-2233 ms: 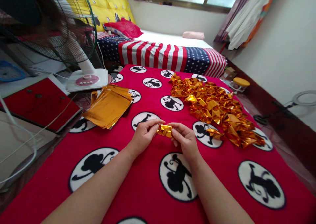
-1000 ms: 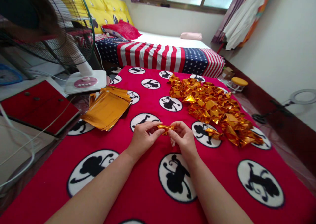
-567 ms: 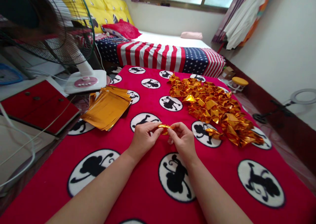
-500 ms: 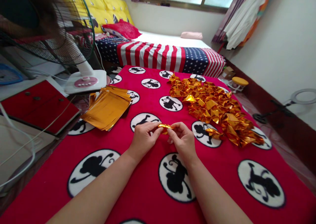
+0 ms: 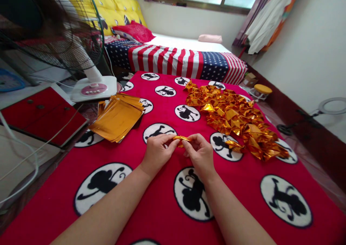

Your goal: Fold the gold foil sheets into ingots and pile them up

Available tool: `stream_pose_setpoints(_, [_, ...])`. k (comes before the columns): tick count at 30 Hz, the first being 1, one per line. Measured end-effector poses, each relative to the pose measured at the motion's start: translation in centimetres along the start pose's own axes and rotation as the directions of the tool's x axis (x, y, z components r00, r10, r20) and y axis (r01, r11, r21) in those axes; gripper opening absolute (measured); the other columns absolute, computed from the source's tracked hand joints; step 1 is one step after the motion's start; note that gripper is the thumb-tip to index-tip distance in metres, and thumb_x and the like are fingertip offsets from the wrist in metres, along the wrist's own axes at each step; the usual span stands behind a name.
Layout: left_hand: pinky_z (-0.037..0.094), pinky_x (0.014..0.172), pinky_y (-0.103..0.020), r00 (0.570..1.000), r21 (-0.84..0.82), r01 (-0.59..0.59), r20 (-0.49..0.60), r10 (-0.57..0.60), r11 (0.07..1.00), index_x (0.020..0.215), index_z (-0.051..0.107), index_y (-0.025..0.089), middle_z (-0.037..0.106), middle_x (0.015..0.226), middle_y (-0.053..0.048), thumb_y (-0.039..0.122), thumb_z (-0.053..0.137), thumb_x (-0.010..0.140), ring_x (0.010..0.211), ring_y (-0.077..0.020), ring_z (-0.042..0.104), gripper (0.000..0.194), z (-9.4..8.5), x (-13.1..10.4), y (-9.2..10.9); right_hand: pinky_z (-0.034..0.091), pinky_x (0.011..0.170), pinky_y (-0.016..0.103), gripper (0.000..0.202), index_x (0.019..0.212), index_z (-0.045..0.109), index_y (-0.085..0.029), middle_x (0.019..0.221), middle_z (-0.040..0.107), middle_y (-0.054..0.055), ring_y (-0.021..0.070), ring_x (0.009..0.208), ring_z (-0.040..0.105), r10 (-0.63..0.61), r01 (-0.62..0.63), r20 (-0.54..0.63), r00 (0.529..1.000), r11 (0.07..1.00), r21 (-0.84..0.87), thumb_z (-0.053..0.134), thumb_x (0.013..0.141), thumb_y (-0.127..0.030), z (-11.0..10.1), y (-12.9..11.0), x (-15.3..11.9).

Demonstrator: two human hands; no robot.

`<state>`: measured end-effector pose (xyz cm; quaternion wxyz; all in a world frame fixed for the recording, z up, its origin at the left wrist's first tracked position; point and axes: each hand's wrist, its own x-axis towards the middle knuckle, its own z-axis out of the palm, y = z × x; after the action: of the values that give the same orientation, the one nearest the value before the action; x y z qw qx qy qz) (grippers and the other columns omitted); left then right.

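Note:
Between my two hands is a small folded piece of gold foil paper (image 5: 181, 138), partly covered by the fingers. My left hand (image 5: 159, 147) pinches its left end between thumb and fingers. On the other end, my right hand (image 5: 199, 150) closes with thumb and fingertips. Both hands are just above the red cloth (image 5: 151, 216) with its round black-and-white monkey figures. To the right lies a heap of folded gold foil pieces (image 5: 229, 115), and one loose piece (image 5: 234, 145) sits at its near edge. Flat gold foil sheets (image 5: 119, 117) are stacked to the left.
A standing fan (image 5: 94, 88) is at the left beside a red-fronted cabinet (image 5: 40, 110). Behind the cloth stands a bed with a striped and starred cover (image 5: 167, 61). A yellow-topped stool (image 5: 262, 89) and a ring-shaped stand (image 5: 333, 105) are at the right.
Both hands stay nearly in place on the gold foil piece. A little more of its top edge shows between the fingers now.

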<state>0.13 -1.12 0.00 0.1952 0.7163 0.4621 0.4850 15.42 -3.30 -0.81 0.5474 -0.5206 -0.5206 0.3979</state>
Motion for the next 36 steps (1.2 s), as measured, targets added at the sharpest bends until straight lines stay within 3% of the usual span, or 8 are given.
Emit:
stream_pose_setpoints(15, [0.052,0.059,-0.022,1.000,0.029,0.006,-0.015,-0.006,1.000,0.089,0.076,0.019,0.076,0.080,-0.003,0.023,0.067,0.082,0.058,-0.0115,0.064,0.012,-0.05,-0.09,-0.16,0.055,0.057,0.026,0.018,0.092,0.055,-0.024,0.077,0.067,0.000,0.0148,0.059,0.066,-0.001,0.001,0.001,1.000,0.999,0.035,0.067,0.084,-0.035,-0.10,0.21,0.03])
stream_pose_setpoints(20, [0.054,0.062,-0.024,1.000,-0.016,0.010,-0.013,-0.010,1.000,0.091,0.075,0.019,0.076,0.083,-0.004,0.032,0.070,0.082,0.064,-0.0142,0.067,0.017,-0.49,-0.07,-0.20,0.056,0.062,0.028,0.018,0.093,0.058,-0.023,0.080,0.067,0.001,0.0162,0.066,0.066,-0.043,0.041,0.018,0.999,0.997,0.067,0.064,0.085,-0.038,-0.38,-0.37,-0.14])
stream_pose_setpoints(24, [0.055,0.064,-0.024,0.992,-0.182,0.124,0.004,-0.125,0.975,0.092,0.073,0.017,0.076,0.086,-0.006,0.034,0.059,0.089,0.069,-0.0152,0.070,0.022,-0.47,-0.15,-0.31,0.055,0.067,0.030,0.014,0.090,0.061,-0.023,0.079,0.066,0.002,0.0167,0.069,0.066,-0.111,0.111,-0.021,0.994,0.994,0.009,0.056,0.090,-0.036,-0.62,-0.42,-0.15])
stream_pose_setpoints(29, [0.052,0.053,-0.020,0.959,-0.314,0.276,0.025,-0.282,0.909,0.106,0.060,0.017,0.072,0.078,-0.003,0.034,0.065,0.083,0.065,-0.0150,0.070,0.029,-0.09,-0.06,-0.68,0.055,0.073,0.031,0.008,0.091,0.061,-0.023,0.088,0.065,0.003,0.0184,0.080,0.066,-0.150,0.148,-0.063,0.987,0.988,-0.037,0.061,0.086,-0.029,-0.50,-0.02,0.03])
stream_pose_setpoints(32, [0.049,0.052,-0.020,0.955,-0.291,0.295,0.059,-0.291,0.910,0.097,0.061,0.017,0.068,0.070,-0.001,0.038,0.061,0.086,0.058,-0.0132,0.066,0.024,-0.21,0.20,-0.79,0.055,0.075,0.031,0.008,0.090,0.061,-0.022,0.087,0.066,0.003,0.0182,0.079,0.066,-0.169,0.164,-0.071,0.983,0.984,-0.077,0.062,0.085,-0.028,-0.41,0.01,0.06])
stream_pose_setpoints(36, [0.042,0.051,-0.021,0.970,-0.108,0.238,0.079,-0.230,0.965,0.075,0.061,0.017,0.063,0.060,0.001,0.037,0.056,0.088,0.053,-0.0113,0.057,0.024,-0.50,0.46,-0.69,0.055,0.074,0.031,0.011,0.091,0.060,-0.022,0.086,0.066,0.003,0.0173,0.077,0.066,-0.153,0.151,-0.069,0.986,0.988,-0.043,0.065,0.083,-0.028,-0.33,-0.04,0.00])
